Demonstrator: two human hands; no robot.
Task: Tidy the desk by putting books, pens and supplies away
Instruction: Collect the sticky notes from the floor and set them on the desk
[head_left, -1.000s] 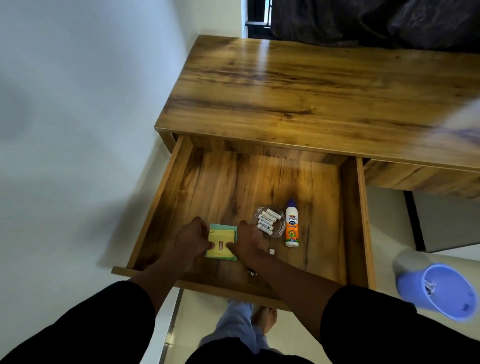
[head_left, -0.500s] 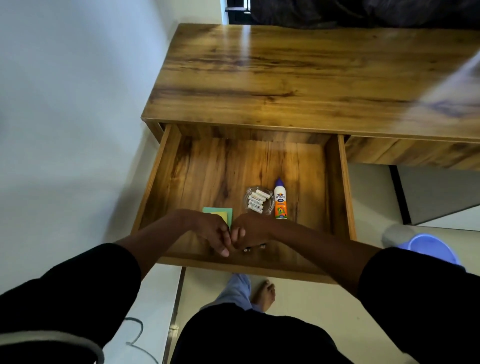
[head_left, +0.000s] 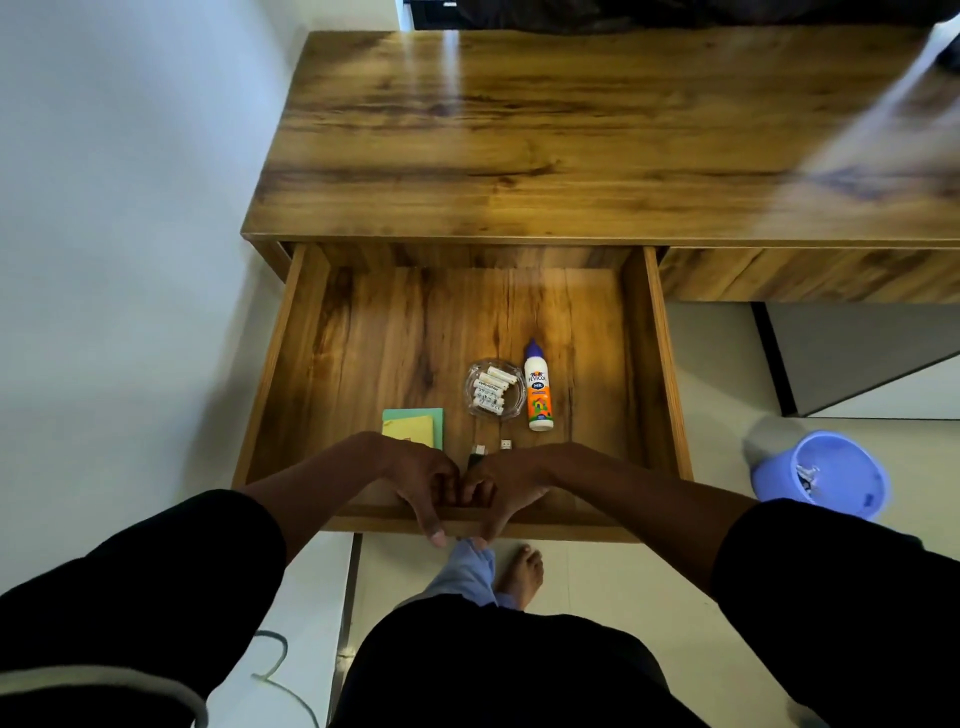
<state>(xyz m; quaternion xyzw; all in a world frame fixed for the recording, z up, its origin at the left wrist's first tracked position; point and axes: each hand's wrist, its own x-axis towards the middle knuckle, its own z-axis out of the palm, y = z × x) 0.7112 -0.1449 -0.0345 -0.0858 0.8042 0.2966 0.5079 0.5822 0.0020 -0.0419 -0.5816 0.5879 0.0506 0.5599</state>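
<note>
I am looking straight down from a head camera at an open wooden drawer (head_left: 291, 374) pulled out from under a wooden desk top (head_left: 571, 135); both hands meet at the middle of the drawer's front edge; the left hand (head_left: 415, 478) has its fingers curled over the front board with the thumb pointing down outside it, and the right hand (head_left: 506, 480) mirrors it, fingers hooked over the same edge, the two hands touching or nearly so; neither hand carries a loose item that I can see. The supplies lie inside, towards the front: a pad of yellow and green sticky notes (head_left: 413, 423) just behind the left hand, a clear glass dish (head_left: 493, 387) holding small white batteries (head_left: 491, 391), a white and orange glue bottle (head_left: 537, 387) lying flat just beside the dish, and two small USB plugs (head_left: 491, 448), I think, close to the knuckles. I judge the drawer is about to be pushed shut; the risks I see are these: fingers hooked over the board could be pinched against the desk if they do not let go in time; a hard shove could send the glue bottle rolling and the dish sliding; a blue bin (head_left: 821, 475) stands on the floor to the right, well apart.
</note>
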